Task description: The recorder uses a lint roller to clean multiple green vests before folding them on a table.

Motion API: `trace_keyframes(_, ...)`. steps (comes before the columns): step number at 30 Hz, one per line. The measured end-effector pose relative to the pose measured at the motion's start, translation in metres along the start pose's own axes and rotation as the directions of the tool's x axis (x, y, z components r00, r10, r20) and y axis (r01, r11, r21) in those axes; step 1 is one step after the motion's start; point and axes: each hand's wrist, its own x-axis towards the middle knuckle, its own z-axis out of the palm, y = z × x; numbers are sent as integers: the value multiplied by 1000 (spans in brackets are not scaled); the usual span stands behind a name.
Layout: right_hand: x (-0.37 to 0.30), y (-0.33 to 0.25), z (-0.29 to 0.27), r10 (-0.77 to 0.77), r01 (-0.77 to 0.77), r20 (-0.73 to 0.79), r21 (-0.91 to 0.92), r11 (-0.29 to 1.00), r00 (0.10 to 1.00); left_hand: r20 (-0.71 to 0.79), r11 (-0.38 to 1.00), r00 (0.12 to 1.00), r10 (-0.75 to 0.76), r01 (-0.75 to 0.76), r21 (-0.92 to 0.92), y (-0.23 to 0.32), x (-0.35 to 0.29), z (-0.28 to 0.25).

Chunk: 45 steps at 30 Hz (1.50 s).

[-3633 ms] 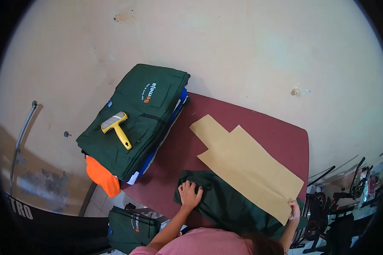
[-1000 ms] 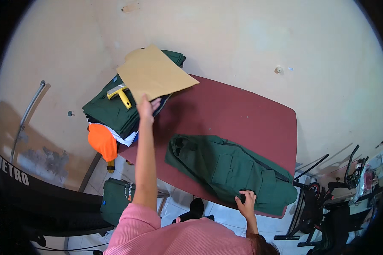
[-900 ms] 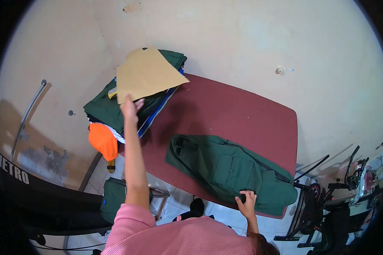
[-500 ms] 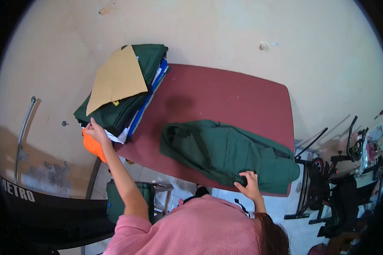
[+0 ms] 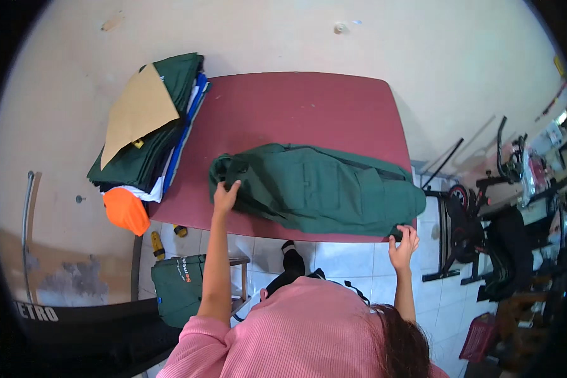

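A folded green garment (image 5: 321,189), with a pocket and seams showing, lies lengthwise along the near half of the dark red table (image 5: 296,107). My left hand (image 5: 225,196) is at its left end by the dark opening, thumb and fingers apart and touching the cloth. At the near right corner, my right hand (image 5: 404,246) has its fingers curled around the garment's edge, with a dark bit of cloth between thumb and fingers.
On the table's left stands a stack of folded clothes (image 5: 183,148), topped by a tan cardboard sheet (image 5: 142,110). An orange cloth item (image 5: 126,211) hangs beside it. Below are a stool (image 5: 240,277) with green cloth (image 5: 176,290) and yellow footwear (image 5: 157,244). Exercise equipment (image 5: 466,239) stands right.
My left hand has left the stack and orange item and come right to the garment's left end. My right hand has shifted right along its near edge. The view has shifted too.
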Motion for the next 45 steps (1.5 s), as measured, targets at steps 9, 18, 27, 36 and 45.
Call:
trace_keyframes(9, 31, 65, -11, 506, -584, 339, 657, 476, 793, 191, 818, 966, -173, 249, -519, 14, 0, -28)
trace_keyframes(18, 113, 35, -44, 365, -760, 667, 574, 304, 649, 347, 588, 936, 51, 253, -768, 98, 25, -75)
trace_keyframes(27, 281, 26, -40, 170, -559, 597, 798, -225, 784, 268, 212, 961, 62, 250, -945, 158, 185, -22)
trace_keyframes(36, 297, -39, 68, 337, -295, 103, 752, 589, 936, 202, 848, 962, 185, -52, -527, 124, 202, 56)
trace_keyframes(45, 155, -53, 68, 52, -59, 74, 88, 994, 996, 11, 863, 998, 68, -65, 501, 18, 69, 28)
